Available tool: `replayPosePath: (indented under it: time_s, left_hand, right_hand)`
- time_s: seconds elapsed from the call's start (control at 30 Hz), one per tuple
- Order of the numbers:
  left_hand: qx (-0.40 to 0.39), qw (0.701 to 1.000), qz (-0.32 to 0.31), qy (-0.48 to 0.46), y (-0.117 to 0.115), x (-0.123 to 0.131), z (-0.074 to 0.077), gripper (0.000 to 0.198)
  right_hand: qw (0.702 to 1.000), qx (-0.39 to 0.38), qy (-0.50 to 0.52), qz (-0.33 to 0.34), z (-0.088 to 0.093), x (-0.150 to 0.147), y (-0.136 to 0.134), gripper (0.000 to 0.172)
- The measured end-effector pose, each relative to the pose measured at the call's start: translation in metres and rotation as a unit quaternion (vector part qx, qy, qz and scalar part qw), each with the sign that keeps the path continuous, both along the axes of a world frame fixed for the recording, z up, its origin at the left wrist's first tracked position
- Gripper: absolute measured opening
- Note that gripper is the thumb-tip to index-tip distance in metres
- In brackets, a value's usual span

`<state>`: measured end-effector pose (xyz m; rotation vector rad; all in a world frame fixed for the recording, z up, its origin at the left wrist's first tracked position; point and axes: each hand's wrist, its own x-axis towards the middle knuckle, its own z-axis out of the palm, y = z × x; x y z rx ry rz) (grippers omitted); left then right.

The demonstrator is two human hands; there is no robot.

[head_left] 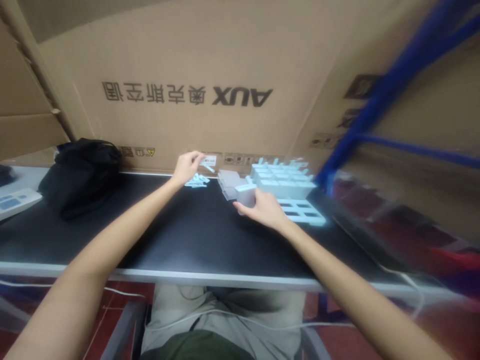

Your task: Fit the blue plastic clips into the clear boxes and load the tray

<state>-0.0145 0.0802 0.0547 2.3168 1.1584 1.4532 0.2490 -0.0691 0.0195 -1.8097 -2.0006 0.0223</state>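
Note:
My left hand is raised above a loose pile of light-blue plastic strips, thumb and fingers pinched together. A short light-blue strip slants down from its fingertips. My right hand grips a small translucent pale box with a light-blue piece along its top. Just behind that box lie more clear, pale boxes. To the right stands a block of light-blue boxes in rows, with tabs sticking up. A light-blue openwork frame lies flat in front of them, partly behind my right hand.
The black tabletop has a pale front edge. A black bag and a white device sit at the left. Behind rises a big cardboard box. A blue metal post slants up at the right; a white cable hangs below.

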Motion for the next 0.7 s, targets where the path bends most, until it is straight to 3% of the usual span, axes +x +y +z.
replayPosePath:
  time_s: [0.13,0.27,0.43,0.53,0.7]
  left_hand:
    - [-0.067,0.995,0.054,0.057,0.025,-0.041,-0.040,0.027]
    - [-0.066,0.991,0.066,0.095,0.034,-0.058,-0.067,0.025]
    - [-0.060,0.987,0.075,0.130,0.050,-0.065,-0.078,0.026]
    - [-0.047,0.988,0.075,0.130,0.057,-0.067,-0.082,0.033]
    - [-0.054,0.982,0.104,0.147,0.059,-0.067,-0.084,0.023]
  right_hand:
    - [0.998,0.009,0.055,0.025,0.016,0.001,0.012,0.048]
    - [0.996,0.044,0.009,0.081,0.049,-0.015,0.043,0.046]
    - [0.994,-0.017,-0.050,0.098,0.075,-0.055,0.097,0.076]
    - [0.985,-0.027,-0.124,0.117,0.075,-0.078,0.121,0.076]
    - [0.963,-0.032,-0.245,0.106,0.060,-0.105,0.137,0.066]
